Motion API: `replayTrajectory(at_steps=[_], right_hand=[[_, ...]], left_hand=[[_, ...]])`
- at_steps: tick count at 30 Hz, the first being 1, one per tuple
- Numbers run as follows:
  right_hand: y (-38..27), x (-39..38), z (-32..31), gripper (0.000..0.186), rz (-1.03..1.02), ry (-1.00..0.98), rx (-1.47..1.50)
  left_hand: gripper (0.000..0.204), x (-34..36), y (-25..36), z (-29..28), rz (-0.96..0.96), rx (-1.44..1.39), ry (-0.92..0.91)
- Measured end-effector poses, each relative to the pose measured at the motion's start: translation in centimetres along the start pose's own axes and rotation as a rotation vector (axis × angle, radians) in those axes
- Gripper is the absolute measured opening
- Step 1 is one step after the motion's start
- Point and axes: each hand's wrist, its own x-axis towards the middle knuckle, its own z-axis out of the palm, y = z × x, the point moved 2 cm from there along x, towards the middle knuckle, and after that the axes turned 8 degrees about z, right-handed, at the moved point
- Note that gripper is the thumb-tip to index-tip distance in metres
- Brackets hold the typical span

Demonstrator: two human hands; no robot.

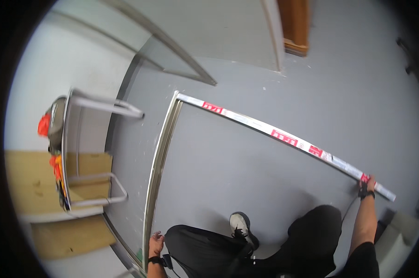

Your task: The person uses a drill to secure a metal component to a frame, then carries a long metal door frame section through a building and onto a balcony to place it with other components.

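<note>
On the grey floor lie two long profiles meeting in a corner at the far left of the middle, like part of a metal frame. One is a white bar with red printed film [253, 123], slanting down to the right. My right hand [369, 181] is closed around it close to its right end. The other, a narrow silvery metal rail [160, 155], runs from the corner down toward me. Beside its near end is my left hand [156, 242], fingers loosely apart; whether they touch the rail I cannot tell. A dark band sits on each wrist.
A white-legged table [110, 107] holding a grey bag [56, 120] and orange items stands at left. Tan boards [75, 238] lean on the wall behind it. Framed glass panels [186, 60] and a wooden piece [296, 28] stand at the back. My shoe [241, 226] is between the profiles.
</note>
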Motion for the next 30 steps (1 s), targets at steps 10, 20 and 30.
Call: replayTrajectory(at_steps=[10, 20, 30], right_hand=[[4.2, -14.4, 12.6, 0.094, 0.274, -0.017, -0.433], [5.8, -52.7, 21.7, 0.070, 0.377, -0.327, -1.560], [15.2, -75.8, 24.4, 0.024, 0.638, -0.534, -1.551]], left_hand=[[0.050, -21.3, -3.8, -14.8, -0.295, -0.093, 0.097], [0.055, -66.3, -16.0, -23.9, -0.769, -0.114, 0.229], [0.044, -82.2, -31.8, -10.1, -0.654, -0.191, 0.041]])
